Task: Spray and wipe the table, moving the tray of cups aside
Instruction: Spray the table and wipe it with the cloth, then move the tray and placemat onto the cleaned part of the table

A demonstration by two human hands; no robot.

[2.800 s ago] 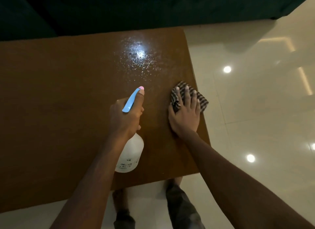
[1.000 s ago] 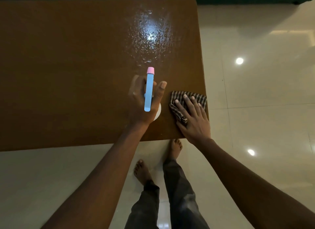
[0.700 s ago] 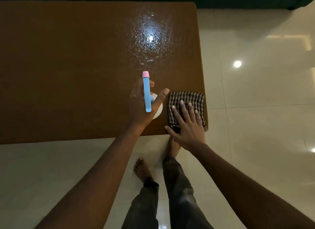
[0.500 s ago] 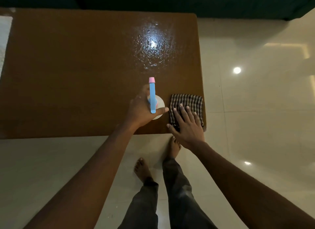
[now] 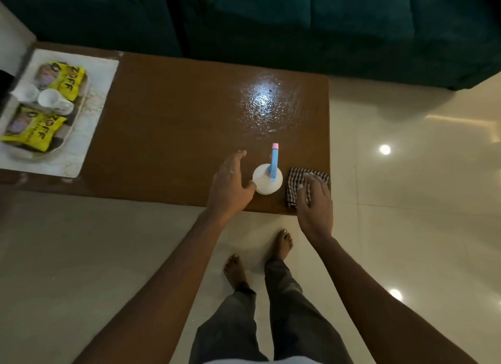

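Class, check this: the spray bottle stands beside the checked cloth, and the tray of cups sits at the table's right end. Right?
No. In the head view the tray of cups sits at the left end of the table; the spray bottle does stand beside the checked cloth.

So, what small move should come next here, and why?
Probably the right hand should slide the checked cloth forward onto the wet shiny patch: the white spray bottle with blue trigger stands on the brown wooden table beside the open left hand, and the droplets look unwiped.
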